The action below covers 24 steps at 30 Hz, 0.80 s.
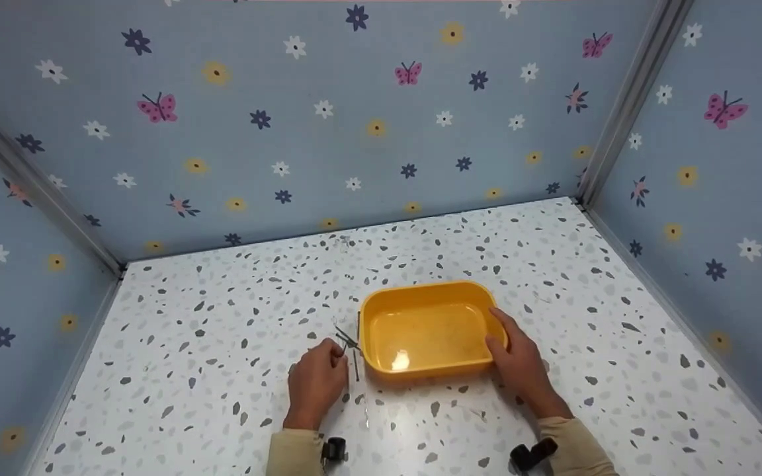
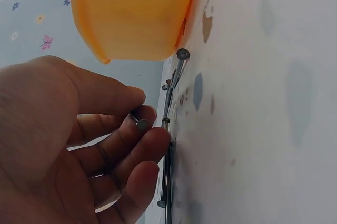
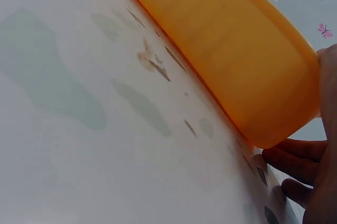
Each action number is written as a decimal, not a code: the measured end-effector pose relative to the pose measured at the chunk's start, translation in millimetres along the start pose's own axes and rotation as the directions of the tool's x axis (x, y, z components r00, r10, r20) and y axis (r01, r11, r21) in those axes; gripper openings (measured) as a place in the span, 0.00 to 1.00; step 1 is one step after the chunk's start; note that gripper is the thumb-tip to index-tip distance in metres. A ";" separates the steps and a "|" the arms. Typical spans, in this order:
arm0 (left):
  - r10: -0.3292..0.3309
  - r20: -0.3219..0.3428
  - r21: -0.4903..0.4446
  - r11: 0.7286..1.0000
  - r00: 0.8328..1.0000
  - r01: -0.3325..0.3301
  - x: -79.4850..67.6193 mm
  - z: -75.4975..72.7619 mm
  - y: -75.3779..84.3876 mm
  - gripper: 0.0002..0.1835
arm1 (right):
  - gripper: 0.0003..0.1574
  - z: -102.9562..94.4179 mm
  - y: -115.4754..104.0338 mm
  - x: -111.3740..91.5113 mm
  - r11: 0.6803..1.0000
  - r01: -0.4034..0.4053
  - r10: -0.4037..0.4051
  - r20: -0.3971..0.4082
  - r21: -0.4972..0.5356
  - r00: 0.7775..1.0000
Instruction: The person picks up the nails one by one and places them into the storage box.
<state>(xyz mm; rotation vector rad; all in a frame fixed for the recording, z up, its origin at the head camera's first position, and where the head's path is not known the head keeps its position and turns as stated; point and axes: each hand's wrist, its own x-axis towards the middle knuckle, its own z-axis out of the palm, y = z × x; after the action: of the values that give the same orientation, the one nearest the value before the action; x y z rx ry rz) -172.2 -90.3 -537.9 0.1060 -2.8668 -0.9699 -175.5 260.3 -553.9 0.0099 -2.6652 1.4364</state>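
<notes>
In the head view, an orange-yellow plastic tub (image 1: 414, 330) stands on the speckled table, with nothing seen inside it. My right hand (image 1: 522, 367) holds its right end, the thumb over the rim and other fingers along the outer wall. To the left of the tub, my left hand (image 1: 317, 380) pinches a thin metal nail (image 2: 141, 124) between thumb and fingertips; the nail's flat head shows in the left wrist view. Several loose nails (image 2: 181, 56) lie on the table between that hand and the tub, some crossing each other.
Blue panels (image 1: 328, 145) printed with flowers and butterflies enclose the back and both sides. Grey metal strips (image 1: 632, 99) run along the corners. The white terrazzo-patterned tabletop (image 1: 222, 317) extends around the tub.
</notes>
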 end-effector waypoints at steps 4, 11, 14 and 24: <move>0.010 -0.003 0.002 1.000 1.000 -0.010 0.0 0.1 -0.6 0.02 | 0.34 0.9 0.3 0.5 1.000 -0.002 0.002 0.005 0.005 1.000; -0.031 0.036 0.002 1.000 0.999 0.031 0.7 0.3 1.9 0.03 | 0.34 1.2 1.0 0.7 1.000 -0.005 0.005 0.001 -0.002 1.000; -0.055 0.056 0.005 0.998 0.997 0.055 1.5 0.6 2.8 0.04 | 0.34 1.7 1.8 1.1 1.000 0.000 0.000 -0.001 -0.003 1.000; -0.053 0.061 0.024 0.998 0.997 0.052 2.2 0.1 3.5 0.04 | 0.34 1.2 1.6 0.5 1.000 0.011 -0.011 -0.004 0.003 1.000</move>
<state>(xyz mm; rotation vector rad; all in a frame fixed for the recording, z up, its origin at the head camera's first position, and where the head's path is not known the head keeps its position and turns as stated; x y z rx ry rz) -174.4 -87.6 -535.6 0.1570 -2.9454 -0.9675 -176.2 260.2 -555.8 0.0214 -2.6559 1.4351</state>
